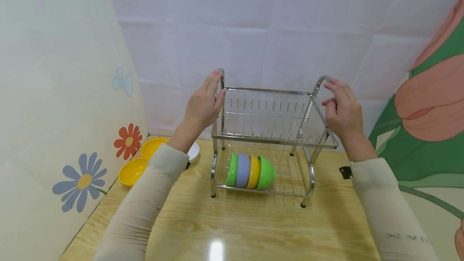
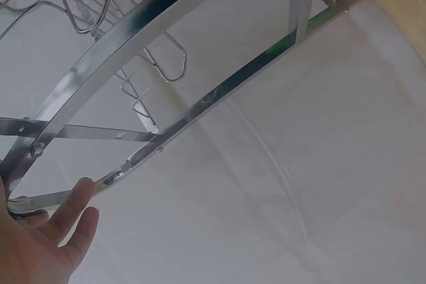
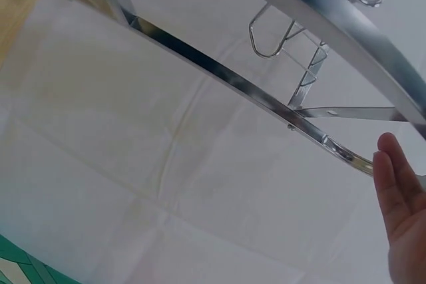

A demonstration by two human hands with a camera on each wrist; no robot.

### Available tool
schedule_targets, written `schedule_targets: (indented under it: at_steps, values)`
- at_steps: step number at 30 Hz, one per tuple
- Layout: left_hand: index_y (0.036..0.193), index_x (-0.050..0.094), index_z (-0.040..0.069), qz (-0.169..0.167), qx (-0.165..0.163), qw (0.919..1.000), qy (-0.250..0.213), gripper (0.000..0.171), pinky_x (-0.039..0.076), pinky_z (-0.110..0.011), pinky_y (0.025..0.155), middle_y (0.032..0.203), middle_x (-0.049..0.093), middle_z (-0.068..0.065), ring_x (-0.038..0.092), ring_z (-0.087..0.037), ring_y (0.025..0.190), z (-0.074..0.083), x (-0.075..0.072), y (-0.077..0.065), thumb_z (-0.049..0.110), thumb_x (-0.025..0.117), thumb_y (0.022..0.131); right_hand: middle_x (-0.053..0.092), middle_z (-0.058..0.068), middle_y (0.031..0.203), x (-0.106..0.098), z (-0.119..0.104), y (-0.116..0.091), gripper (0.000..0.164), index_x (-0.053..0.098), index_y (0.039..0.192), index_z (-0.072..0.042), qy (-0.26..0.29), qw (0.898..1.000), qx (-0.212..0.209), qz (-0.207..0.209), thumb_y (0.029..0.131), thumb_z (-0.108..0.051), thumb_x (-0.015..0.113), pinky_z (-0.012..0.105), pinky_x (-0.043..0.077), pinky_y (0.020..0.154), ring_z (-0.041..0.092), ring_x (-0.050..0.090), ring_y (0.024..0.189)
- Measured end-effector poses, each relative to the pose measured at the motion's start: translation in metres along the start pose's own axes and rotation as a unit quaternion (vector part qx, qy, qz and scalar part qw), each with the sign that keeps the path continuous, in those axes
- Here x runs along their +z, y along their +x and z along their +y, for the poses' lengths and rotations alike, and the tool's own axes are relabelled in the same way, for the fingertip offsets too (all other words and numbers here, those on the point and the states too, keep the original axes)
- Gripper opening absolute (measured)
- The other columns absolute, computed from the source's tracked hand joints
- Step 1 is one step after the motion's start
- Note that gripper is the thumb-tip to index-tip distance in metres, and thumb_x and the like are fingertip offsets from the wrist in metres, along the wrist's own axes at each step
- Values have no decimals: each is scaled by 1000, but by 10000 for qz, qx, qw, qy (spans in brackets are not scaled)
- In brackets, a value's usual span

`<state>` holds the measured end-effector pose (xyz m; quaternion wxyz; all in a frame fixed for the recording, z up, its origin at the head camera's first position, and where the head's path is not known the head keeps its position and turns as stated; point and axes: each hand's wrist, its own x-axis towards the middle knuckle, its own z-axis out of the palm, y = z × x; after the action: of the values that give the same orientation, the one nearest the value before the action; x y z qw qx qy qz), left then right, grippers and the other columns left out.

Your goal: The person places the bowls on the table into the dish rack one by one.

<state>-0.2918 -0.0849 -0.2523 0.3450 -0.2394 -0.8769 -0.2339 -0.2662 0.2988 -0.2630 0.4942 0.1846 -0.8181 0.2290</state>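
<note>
- Far left of the head view, low against the flowered wall: two yellow bowls [image 1: 144,159] sit on the wooden table [image 1: 253,228], with a white dish [image 1: 194,151] just beside them, partly behind the left forearm.
- Left of centre: the left hand [image 1: 203,104] is raised at the left end loop of the dish rack [image 1: 268,140], fingers straight and relaxed, lying against the metal bar without curling round it. The left wrist view shows the thumb beside the curved strip.
- Centre: the rack stands on the table, middle of the frame. Its lower tier holds a row of bowls [image 1: 250,171] on edge, green, blue, yellow, green.
- Right of centre: the right hand [image 1: 340,106] is at the rack's right end loop, fingers loosely bent, fingertips touching the top of the bar, not gripping.
</note>
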Motion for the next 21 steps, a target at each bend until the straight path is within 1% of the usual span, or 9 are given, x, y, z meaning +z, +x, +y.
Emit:
schedule_targets:
  at_steps: [3,4,5,6,8,12,15,17,21]
  values:
    - [159,32,10,-213,-120,9997,13,57,51,-52,101,164,33,-8,57,-39,127,1,-4,0,36,40,109,58,10,144,0,-1,0,50,64,131,-2,4,10000,16,-14,86,7,44,5,34,67,34,72,80]
    - [159,30,11,-269,-145,9995,21,58,49,-52,105,164,32,-8,53,-38,132,1,-5,-1,38,39,109,58,10,144,0,-1,0,50,63,131,-1,3,10000,16,-15,86,7,44,6,35,67,34,72,80]
    - [160,28,12,-322,-167,9993,15,59,45,-52,110,165,31,-8,47,-37,139,1,-6,-2,39,38,109,58,10,144,1,-1,0,49,63,131,-1,6,10000,14,-12,87,7,44,7,35,66,34,72,80]
    - [161,26,13,-380,-201,9991,12,60,42,-51,113,166,29,-8,44,-36,142,0,-7,-3,40,37,109,58,10,144,1,-1,0,49,63,131,-1,15,10000,11,-5,87,7,44,7,35,65,34,72,79]
    - [162,22,15,-460,-293,9985,-17,62,38,-51,116,167,26,-7,39,-34,146,-1,-10,-6,43,35,109,58,10,144,2,0,-1,49,63,131,-1,26,10000,-2,2,87,7,44,8,35,63,33,72,79]
    - [163,19,15,-488,-437,9977,-149,64,31,-49,121,168,23,-8,31,-31,150,-6,-16,-13,45,35,108,59,10,143,3,0,-1,49,64,130,-1,48,10000,-41,38,86,7,44,7,34,59,34,72,77]
    - [163,19,13,-494,-457,9976,-182,66,26,-47,123,168,22,-9,27,-30,152,-12,-20,-20,47,33,108,60,10,142,4,1,-1,50,65,130,-1,23,9999,-60,82,85,7,44,8,34,58,34,71,76]
    - [163,19,13,-509,-445,9976,-171,67,25,-48,123,168,21,-10,27,-31,152,-17,-23,-25,51,28,108,60,10,142,4,1,-1,51,65,129,-1,3,9999,-65,94,84,7,44,8,34,57,34,71,76]
    - [162,23,11,-487,-398,9979,-145,75,26,-51,122,168,23,-10,28,-34,151,-25,-27,-34,61,19,106,60,9,142,3,0,-1,51,65,129,-1,0,10000,-43,88,84,7,44,7,34,58,35,70,75]
